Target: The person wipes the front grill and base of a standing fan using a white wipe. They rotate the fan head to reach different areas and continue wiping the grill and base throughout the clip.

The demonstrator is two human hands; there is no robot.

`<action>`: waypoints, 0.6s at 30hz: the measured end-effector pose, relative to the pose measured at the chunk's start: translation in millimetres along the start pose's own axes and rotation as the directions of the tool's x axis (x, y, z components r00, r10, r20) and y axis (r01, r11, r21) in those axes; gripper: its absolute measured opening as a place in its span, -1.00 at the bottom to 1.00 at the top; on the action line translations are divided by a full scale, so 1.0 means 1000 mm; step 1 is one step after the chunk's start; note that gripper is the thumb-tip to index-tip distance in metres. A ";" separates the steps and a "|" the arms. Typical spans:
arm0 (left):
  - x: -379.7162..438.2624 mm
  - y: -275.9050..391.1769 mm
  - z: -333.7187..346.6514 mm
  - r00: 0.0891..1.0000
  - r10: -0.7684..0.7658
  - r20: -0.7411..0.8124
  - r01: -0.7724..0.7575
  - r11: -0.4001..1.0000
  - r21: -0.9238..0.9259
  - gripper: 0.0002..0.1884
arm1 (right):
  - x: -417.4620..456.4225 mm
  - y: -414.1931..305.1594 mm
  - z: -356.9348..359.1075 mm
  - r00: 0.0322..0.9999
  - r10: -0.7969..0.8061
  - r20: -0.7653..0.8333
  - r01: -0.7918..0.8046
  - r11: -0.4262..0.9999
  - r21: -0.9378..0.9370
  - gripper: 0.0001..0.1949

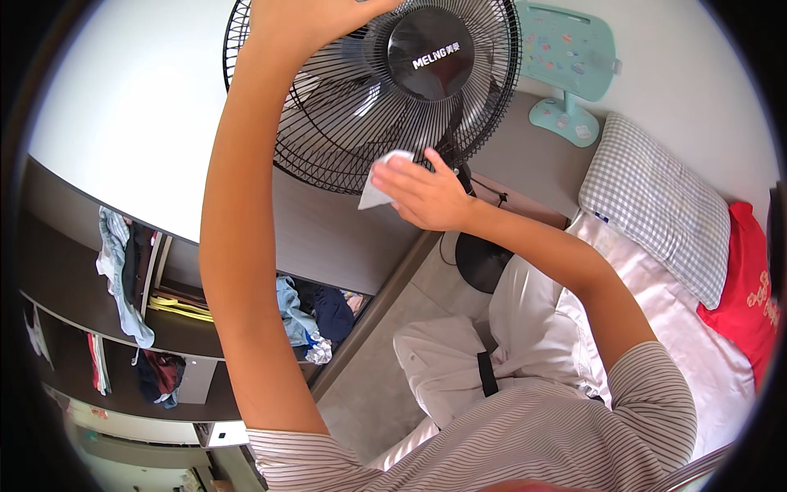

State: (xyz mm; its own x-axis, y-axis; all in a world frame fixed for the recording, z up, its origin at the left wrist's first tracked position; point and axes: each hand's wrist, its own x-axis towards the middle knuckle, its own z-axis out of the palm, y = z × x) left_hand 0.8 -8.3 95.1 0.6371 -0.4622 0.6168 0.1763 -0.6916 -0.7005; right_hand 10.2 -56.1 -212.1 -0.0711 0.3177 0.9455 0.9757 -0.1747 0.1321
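A black standing fan point(430, 55) with a round wire guard and a dark hub cap bearing writing stands before me. My left hand point(307, 21) lies over the upper left of the guard, its thumb stretched towards the hub; the picture's top edge cuts off its other fingers, so its grip is hidden. Below the hub, my right hand point(430, 194) presses a folded white cloth or wipe point(376, 192) under its fingers at the guard's lower rim. The fan's pole passes behind my right wrist, down to a round black base point(482, 263) on the floor.
Open wardrobe shelves point(61, 258) with clothes stand at left. A mint-green stand point(569, 55) is on a grey surface at upper right. On the bed point(670, 313) at right lie a checked pillow point(658, 203) and a red cushion point(744, 295). A thin cable hangs near the fan's pole.
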 end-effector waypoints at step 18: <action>-0.026 -0.008 0.022 0.992 -0.013 -0.127 0.009 0.999 -0.032 -0.16 | 0.006 0.006 -0.007 1.000 0.010 0.020 -0.010 1.000 -0.014 -0.33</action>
State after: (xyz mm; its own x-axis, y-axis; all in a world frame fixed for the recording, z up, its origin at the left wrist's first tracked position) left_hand -0.4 21.9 76.5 0.5344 -0.5201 0.6663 0.1581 -0.7129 -0.6832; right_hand 14.0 -61.6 -203.9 -0.0568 0.3349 0.9405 0.9733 -0.1914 0.1269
